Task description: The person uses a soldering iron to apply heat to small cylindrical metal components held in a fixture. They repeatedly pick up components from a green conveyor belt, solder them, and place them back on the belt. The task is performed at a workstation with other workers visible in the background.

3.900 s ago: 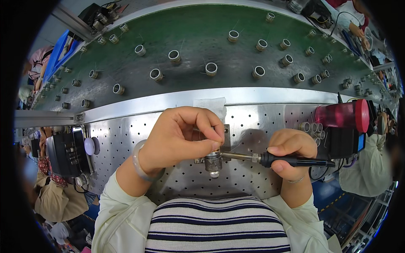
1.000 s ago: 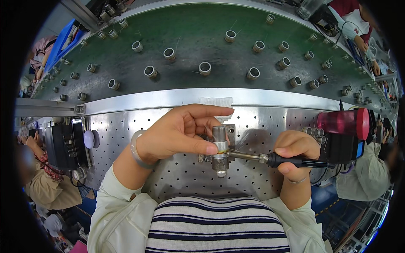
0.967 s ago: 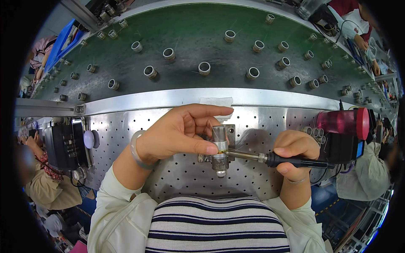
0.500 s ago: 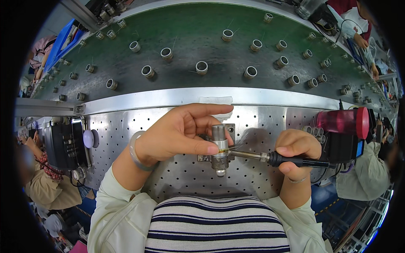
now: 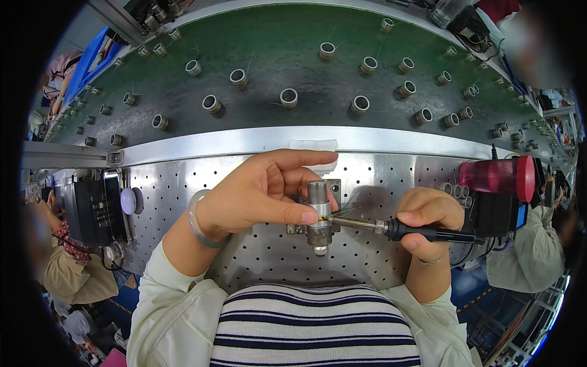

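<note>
Between the thumb and fingers of my left hand (image 5: pixel 260 196) is a small metal ring-shaped part (image 5: pixel 321 211), fitted around an upright-looking dark metal cylinder (image 5: pixel 317 191) on a fixture (image 5: pixel 333 185). My left index finger stretches out above it. My right hand (image 5: pixel 431 219) is closed around the black handle of a soldering iron (image 5: pixel 361 224). The iron lies almost level, its tip touching or nearly touching the ring's right side. Thin wires stick out near the tip. The far side of the ring is hidden by my left fingers.
Beyond the metal edge, a green conveyor belt (image 5: pixel 263 113) carries several metal rings (image 5: pixel 288 98) with thin wires. A red cylindrical container (image 5: pixel 496 178) and a few rings stand at right on the perforated metal worktop (image 5: pixel 171 189). A black box (image 5: pixel 92 205) is at left; people work on both sides.
The rings on the belt have shifted slightly to the left. The soldering iron and my right hand have moved only a little; my left hand keeps its hold.
</note>
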The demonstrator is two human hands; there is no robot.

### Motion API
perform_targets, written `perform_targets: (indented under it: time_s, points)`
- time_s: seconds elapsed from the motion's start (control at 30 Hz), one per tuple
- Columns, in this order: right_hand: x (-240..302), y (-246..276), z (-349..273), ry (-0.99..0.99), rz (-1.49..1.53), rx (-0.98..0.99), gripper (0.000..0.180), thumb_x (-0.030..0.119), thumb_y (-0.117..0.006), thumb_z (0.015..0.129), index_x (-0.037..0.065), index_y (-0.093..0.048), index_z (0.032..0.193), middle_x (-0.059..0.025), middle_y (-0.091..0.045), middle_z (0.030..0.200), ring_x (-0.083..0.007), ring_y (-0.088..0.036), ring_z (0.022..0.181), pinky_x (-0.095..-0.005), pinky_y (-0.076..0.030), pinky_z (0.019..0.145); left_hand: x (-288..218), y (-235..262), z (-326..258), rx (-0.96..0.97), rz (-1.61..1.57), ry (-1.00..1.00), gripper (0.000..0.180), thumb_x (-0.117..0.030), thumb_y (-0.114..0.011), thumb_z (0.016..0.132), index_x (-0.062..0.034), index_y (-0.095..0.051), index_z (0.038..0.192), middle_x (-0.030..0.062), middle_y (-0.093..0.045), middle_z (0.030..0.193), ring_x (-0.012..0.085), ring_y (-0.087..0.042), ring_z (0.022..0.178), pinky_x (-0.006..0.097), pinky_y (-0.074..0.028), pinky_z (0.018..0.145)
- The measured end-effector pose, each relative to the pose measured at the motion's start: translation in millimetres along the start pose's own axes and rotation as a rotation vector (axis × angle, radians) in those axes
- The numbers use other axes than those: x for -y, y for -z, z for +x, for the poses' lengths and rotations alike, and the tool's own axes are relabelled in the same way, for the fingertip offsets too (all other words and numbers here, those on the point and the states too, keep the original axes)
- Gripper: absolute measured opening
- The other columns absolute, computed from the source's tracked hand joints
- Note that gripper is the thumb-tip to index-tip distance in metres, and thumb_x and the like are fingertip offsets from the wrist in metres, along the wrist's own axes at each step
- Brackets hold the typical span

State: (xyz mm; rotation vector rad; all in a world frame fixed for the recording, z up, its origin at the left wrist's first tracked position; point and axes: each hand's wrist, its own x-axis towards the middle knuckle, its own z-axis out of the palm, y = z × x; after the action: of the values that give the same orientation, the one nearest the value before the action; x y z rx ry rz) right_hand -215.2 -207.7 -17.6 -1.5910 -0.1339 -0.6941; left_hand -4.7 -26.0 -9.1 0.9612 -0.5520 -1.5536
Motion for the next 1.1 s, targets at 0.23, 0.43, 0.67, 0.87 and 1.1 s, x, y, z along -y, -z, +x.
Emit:
perform_targets:
  time_s: [0.23, 0.43, 0.67, 0.87, 1.1]
  points:
    - [2, 3, -1, 0.005, -0.016, 0.007, 0.025, -0.001, -0.078, 0.065, -0.005, -0.066, 0.086, -0.0125, -0.064, 0.069, -0.0194, -0.060, 0.057, -0.0261, -0.045, 0.051, 0, -4, 2, -0.011, 0.005, 0.005, 0.075, 0.005, -0.071, 0.075, 0.0063, -0.035, 0.140, 0.0190, -0.064, 0.103, 0.0178, -0.063, 0.094, 0.024, -0.052, 0.081]
    - [3, 4, -3, 0.007, 0.008, -0.019, 0.026, -0.001, -0.079, 0.064, -0.005, -0.066, 0.086, -0.0128, -0.064, 0.069, -0.0196, -0.060, 0.057, -0.0263, -0.045, 0.052, -2, -13, 2, -0.053, 0.040, 0.011, 0.074, 0.005, -0.069, 0.075, 0.0064, -0.036, 0.140, 0.0185, -0.064, 0.103, 0.0180, -0.062, 0.096, 0.026, -0.051, 0.085]
    - [3, 8, -3, 0.010, 0.004, -0.014, 0.026, 0.000, -0.079, 0.064, -0.006, -0.066, 0.087, -0.0130, -0.064, 0.070, -0.0199, -0.060, 0.057, -0.0266, -0.045, 0.053, -2, -17, 3, -0.069, 0.021, 0.014, 0.074, 0.006, -0.068, 0.074, 0.0064, -0.036, 0.140, 0.0184, -0.064, 0.102, 0.0186, -0.062, 0.097, 0.026, -0.051, 0.086]
    - [4, 13, -7, -0.021, 0.006, -0.001, 0.025, 0.000, -0.079, 0.065, -0.006, -0.066, 0.086, -0.0124, -0.064, 0.070, -0.0199, -0.059, 0.057, -0.0270, -0.044, 0.052, -1, -21, 6, -0.084, 0.009, 0.009, 0.074, 0.005, -0.068, 0.074, 0.0062, -0.036, 0.140, 0.0186, -0.064, 0.102, 0.0188, -0.063, 0.096, 0.026, -0.051, 0.085]
    - [0, 9, -6, 0.051, 0.158, -0.180, 0.021, 0.004, -0.076, 0.071, -0.005, -0.063, 0.085, -0.0123, -0.062, 0.071, -0.0200, -0.056, 0.056, -0.0283, -0.042, 0.051, 2, -2, 12, 0.023, -0.091, -0.062, 0.074, 0.005, -0.069, 0.075, 0.0022, -0.036, 0.142, 0.0179, -0.065, 0.105, 0.0174, -0.062, 0.098, 0.026, -0.049, 0.086]
